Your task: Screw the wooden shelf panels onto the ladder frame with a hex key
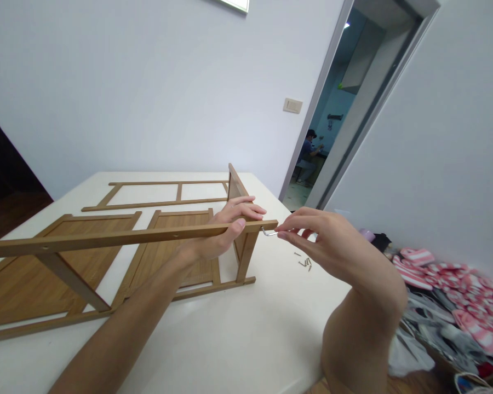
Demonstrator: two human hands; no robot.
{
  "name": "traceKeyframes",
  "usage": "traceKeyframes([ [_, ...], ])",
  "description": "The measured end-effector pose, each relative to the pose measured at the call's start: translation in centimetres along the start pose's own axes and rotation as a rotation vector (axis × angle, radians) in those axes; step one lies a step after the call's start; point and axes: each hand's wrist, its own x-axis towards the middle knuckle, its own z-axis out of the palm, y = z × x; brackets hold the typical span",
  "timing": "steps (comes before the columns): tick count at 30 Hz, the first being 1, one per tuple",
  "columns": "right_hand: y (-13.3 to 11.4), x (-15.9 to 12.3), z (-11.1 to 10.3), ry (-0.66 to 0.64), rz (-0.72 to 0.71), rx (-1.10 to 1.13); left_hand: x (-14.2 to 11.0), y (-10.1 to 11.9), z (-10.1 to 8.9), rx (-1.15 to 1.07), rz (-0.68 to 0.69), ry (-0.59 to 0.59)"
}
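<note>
A wooden frame (148, 236) stands on its side, its upper rail running from the left edge of view to the middle. Near the right end of that rail, my left hand (225, 230) grips it, thumb on the near side and fingers over the far side. A slatless wooden panel (235, 186) meets the frame at this corner. Between the thumb and fingers of my right hand (312, 232) is a bent metal hex key (270, 234). Its short end sits at the hole near the rail's tip. My left forearm hides part of the lower rail.
Several screws (306, 262) lie on the white table (230, 345) right of the frame. Wooden panels (168, 224) and a ladder-like frame (148, 206) lie behind. Clothes (456, 284) are piled at right. A person (308, 156) sits beyond the doorway.
</note>
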Motion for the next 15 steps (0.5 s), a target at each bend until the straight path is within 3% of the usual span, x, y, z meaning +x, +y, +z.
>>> traceKeyframes([
  [6,-1.2,-0.9,0.9,0.112,-0.011,-0.199,0.0,-0.5,0.1,0.008,0.036,0.021],
  [11,-3.0,-1.5,1.7,0.103,0.099,-0.369,0.0,-0.2,0.2,-0.008,0.017,0.023],
  [15,-3.5,-1.4,2.3,0.050,0.107,-0.413,0.0,0.0,0.1,-0.013,0.009,0.014],
])
